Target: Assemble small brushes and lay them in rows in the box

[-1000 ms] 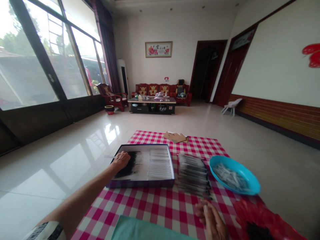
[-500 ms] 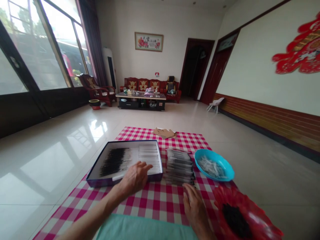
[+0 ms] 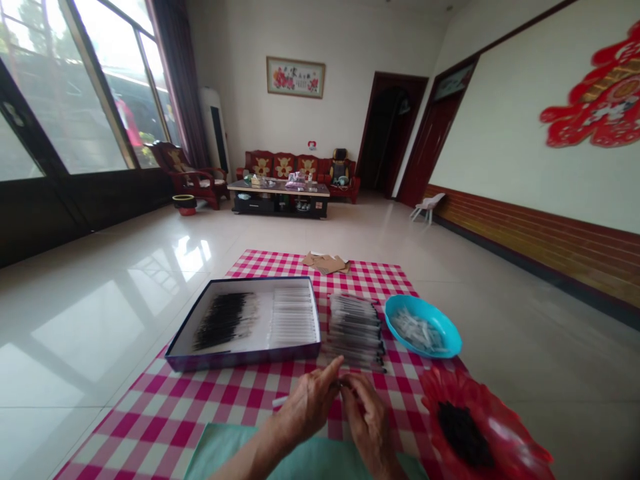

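My left hand (image 3: 311, 401) is closed around a thin white pen barrel (image 3: 280, 402), whose end sticks out toward the left. Its fingertips meet those of my right hand (image 3: 369, 412), which pinches something small and dark at the barrel's other end, too hidden to name. Just beyond both hands lies a stack of clear pens (image 3: 355, 327) with dark tips. Left of the stack, an open box (image 3: 240, 361) holds a row of black thin sticks (image 3: 223, 321) that look like refills, beside a row of white barrels (image 3: 294, 317).
Right of the stack stands a blue bowl (image 3: 454, 333) of small clear pieces. A red flower-shaped dish (image 3: 520, 427) with black bits (image 3: 465, 432) is near my right hand. Cardboard scraps (image 3: 327, 263) lie on the checked cloth's far end; a green cloth (image 3: 225, 447) lies nearest me.
My left hand has moved from over the box toward me and right, bringing the white barrel to my right hand. My right hand has shifted slightly left, and the fingertips now meet.
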A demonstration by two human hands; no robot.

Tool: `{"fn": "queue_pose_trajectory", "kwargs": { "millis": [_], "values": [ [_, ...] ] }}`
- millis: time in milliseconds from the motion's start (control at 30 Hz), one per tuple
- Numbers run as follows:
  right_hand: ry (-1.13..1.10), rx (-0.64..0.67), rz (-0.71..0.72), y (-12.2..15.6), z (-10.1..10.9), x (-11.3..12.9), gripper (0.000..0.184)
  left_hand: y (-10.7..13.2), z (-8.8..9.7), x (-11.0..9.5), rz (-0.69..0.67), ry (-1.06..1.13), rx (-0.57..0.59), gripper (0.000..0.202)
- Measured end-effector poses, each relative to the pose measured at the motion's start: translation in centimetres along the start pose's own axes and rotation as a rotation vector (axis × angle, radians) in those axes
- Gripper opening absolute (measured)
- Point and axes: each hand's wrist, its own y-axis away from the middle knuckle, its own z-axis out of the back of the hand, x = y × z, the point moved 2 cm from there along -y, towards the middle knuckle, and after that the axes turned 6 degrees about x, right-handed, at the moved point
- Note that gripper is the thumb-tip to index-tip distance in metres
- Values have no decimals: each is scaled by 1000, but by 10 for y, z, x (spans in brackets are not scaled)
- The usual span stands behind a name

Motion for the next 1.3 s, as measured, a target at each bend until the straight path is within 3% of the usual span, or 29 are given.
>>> {"fn": "queue_pose_trajectory", "kwargs": {
  "millis": [133,267,467,533,667,767,867,933,1000,1133,1233,1300],
  "values": [
    [-47,-35,-22,-3,-1,-4,14,-2,-7,-5,-68,-139,91,52],
    [-135,-27,-124,-5,2,-7,18,-7,-11,-9,-69,-234,105,50],
    [-297,-26,-276,-4,4,1,29,-12,2,-24,90,-228,61,20],
    [-403,-23,-360,-3,4,2,35,-15,16,-30,181,-52,-28,19],
    [-564,63,-475,-1,0,-1,48,-22,40,-28,343,607,-271,21],
    [-574,109,-494,-1,-2,-3,50,-23,41,-14,450,1022,-386,28],
    [-521,120,-478,-1,-1,-4,44,-16,33,0,521,1137,-400,30],
    [-530,70,-503,-1,2,-6,38,-10,32,6,517,999,-368,27],
    [-580,0,-545,-1,6,-10,34,-5,36,9,501,711,-294,21],
    [-598,-59,-569,-3,11,-12,30,-3,45,-2,353,10,-14,12],
    [-542,-7,-538,-6,9,-6,32,-6,34,-15,181,-329,151,18],
    [-518,38,-520,-7,6,-2,34,-7,20,-21,134,-415,178,18]
  ]
}}
